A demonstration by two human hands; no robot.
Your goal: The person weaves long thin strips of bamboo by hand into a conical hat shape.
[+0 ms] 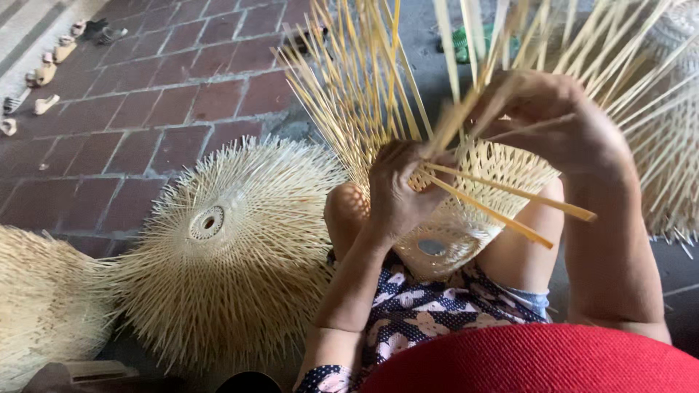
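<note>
A half-woven bamboo basket [466,218] rests in my lap between my knees, with long loose strips [357,80] fanning upward from its rim. My left hand [397,185] pinches the woven rim and a strip at the basket's left side. My right hand [553,120] is higher, at the upper right, closed around a few pale bamboo strips. Two thicker strips [510,200] jut out to the right below it.
A finished round woven bamboo piece [226,247] with spiky ends lies on the brick floor [145,109] to my left, another one [44,298] at the far left. More woven work [670,145] stands at the right. Sandals [44,73] line the top-left edge.
</note>
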